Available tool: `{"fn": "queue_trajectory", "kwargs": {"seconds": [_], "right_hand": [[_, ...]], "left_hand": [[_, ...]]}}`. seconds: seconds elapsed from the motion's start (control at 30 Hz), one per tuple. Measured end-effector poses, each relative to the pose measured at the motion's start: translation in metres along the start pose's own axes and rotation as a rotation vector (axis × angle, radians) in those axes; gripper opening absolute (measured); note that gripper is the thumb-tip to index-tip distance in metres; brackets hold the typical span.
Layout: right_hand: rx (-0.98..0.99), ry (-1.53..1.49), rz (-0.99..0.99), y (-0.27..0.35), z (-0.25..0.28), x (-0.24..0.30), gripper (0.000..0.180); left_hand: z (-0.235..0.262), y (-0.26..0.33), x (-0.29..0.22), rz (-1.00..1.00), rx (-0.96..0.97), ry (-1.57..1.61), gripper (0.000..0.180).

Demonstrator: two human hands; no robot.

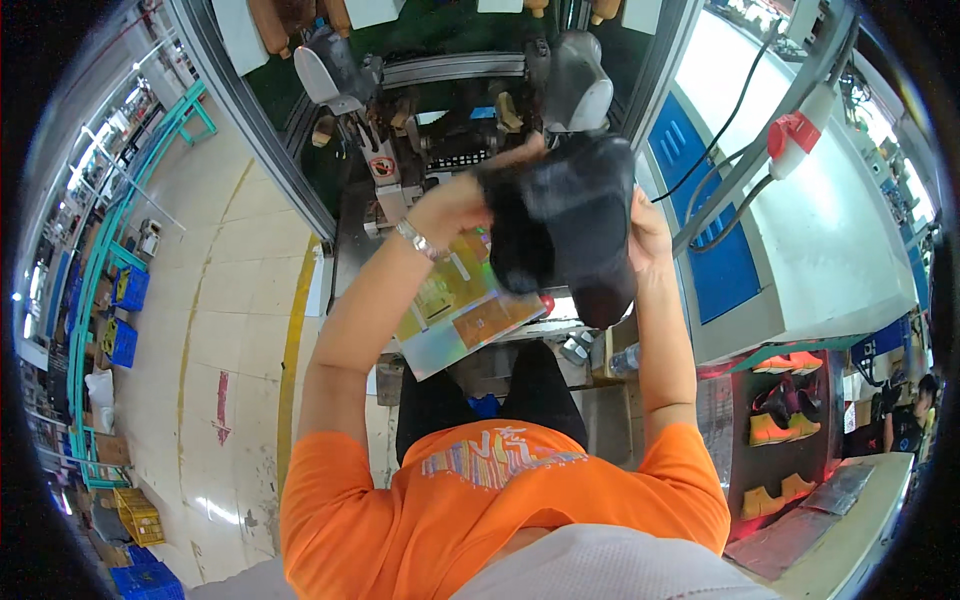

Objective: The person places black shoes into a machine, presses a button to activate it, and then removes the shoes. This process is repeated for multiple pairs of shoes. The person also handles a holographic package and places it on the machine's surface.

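Observation:
A black shoe upper, smeared by motion, is held up between my two hands in front of the machine. My left hand grips its left edge, some fingers stretching along its top and others hidden behind it. On the opposite edge, my right hand is closed with the fingers partly out of sight behind the dark material. Beyond the upper stands the machine, with a grey-white pad on the right and a white curved cover on the left. Below my left wrist lies a shiny printed sheet.
A red knob sits at the machine's front edge, close under the upper. To the right are a white-and-blue cabinet, a hanging red-and-white plug and a red-lit compartment holding yellow shoe forms. Metal posts flank the machine.

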State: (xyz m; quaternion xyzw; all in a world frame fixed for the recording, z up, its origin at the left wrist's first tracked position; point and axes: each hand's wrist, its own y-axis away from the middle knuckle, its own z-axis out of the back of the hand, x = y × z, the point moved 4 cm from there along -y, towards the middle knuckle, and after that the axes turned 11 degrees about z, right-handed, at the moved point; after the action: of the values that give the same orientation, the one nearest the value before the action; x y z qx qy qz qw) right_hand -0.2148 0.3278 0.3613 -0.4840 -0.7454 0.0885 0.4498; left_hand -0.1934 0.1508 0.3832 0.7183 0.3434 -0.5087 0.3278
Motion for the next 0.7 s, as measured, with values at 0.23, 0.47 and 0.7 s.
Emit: {"fn": "queue_trajectory", "kwargs": {"seconds": [0.23,0.47,0.7], "right_hand": [[0.248,0.168,-0.296,0.01,-0.004,0.011,0.033],[0.355,0.417,-0.502,0.019,0.003,0.017,0.032],[0.521,0.618,-0.476,-0.018,-0.047,0.036,0.029]], "left_hand": [[-0.038,-0.015,-0.022,0.103,0.672,-0.485,0.049],[-0.063,0.007,-0.016,0.422,0.578,-0.365,0.036],[-0.066,0.014,-0.028,0.359,0.181,-0.589,0.026]]}}
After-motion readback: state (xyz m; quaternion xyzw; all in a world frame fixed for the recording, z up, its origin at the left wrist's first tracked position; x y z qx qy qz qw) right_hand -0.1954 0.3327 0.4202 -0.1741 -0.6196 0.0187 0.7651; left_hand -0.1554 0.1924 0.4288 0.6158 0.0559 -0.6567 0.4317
